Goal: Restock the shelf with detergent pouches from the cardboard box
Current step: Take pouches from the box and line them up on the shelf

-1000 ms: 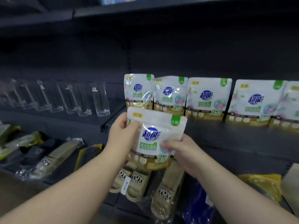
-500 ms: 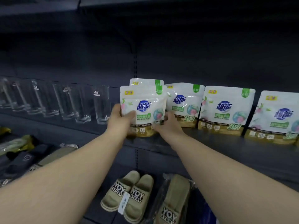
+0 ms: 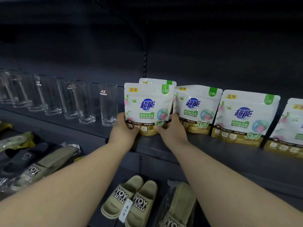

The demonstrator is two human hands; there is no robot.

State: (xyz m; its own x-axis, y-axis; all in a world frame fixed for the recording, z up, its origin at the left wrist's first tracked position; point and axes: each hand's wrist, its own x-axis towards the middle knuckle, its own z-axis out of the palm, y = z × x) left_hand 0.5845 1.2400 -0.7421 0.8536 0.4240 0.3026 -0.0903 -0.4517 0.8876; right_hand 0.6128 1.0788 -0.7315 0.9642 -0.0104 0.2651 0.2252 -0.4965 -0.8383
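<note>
- Two hands gripped one pouch (image 3: pixel 148 108) at its lower corners: the left hand (image 3: pixel 123 133) clasped the bottom left corner, thumb across the gold band, and the right hand (image 3: pixel 172 130) clasped the bottom right corner, thumb over the "3合1" print.
- Held upright, the pouch had its base at or just above the shelf (image 3: pixel 213 149); contact could not be told, as the hands covered the base.
- Directly behind the pouch stood a second pouch (image 3: pixel 157 81), only its top edge showing above it.
- Right of the pouch, three more stood in a row along the shelf: the nearest pouch (image 3: pixel 197 108) just beside it, touching the right hand's fingers, then another (image 3: pixel 246 115), then one (image 3: pixel 288 126) cut off by the frame edge.
- Left of the pouch, a row of clear glasses (image 3: pixel 107 107) ran away along the same level, the closest just beside the left hand.
- Below the pouch, on a lower shelf, lay a pair of beige slippers (image 3: pixel 131 199) with a tag, and more slippers in plastic wrap (image 3: pixel 177 205) to their right.
- Down and left of the pouch lay dark slippers (image 3: pixel 21 159) and further wrapped beige ones (image 3: pixel 47 164).
</note>
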